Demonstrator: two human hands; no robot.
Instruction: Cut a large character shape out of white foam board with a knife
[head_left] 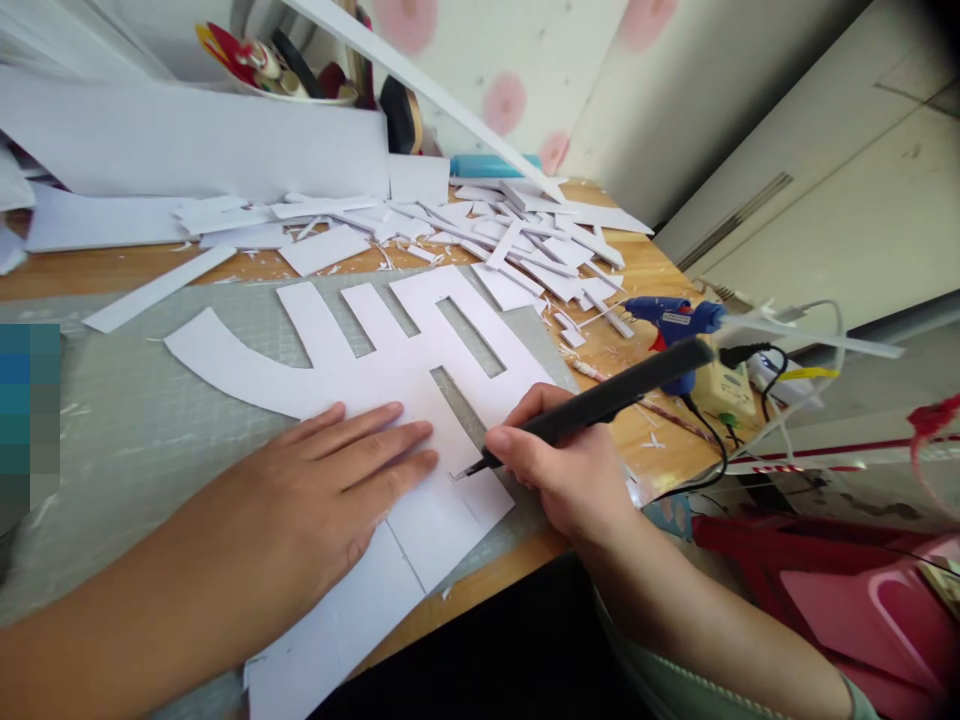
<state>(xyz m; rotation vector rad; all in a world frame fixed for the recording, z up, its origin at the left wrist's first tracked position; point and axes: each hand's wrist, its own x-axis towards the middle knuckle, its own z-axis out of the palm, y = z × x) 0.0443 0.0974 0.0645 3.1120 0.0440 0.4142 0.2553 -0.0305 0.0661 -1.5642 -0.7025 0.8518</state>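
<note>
My left hand (330,480) lies flat, fingers spread, pressing on a large white foam-board cutout (405,365) that rests on a grey-green cutting mat (135,430). My right hand (559,465) grips a black corded cutting tool (600,405) like a pen. Its tip touches the board just right of my left fingertips, at the end of a cut slot.
Many white offcut strips (525,245) litter the wooden table (645,270) behind the mat. A blue glue gun (671,320) and cables lie at the right edge. White sheets (195,145) and a bowl of items stand at the back. Red and pink plastic stools (862,590) sit lower right.
</note>
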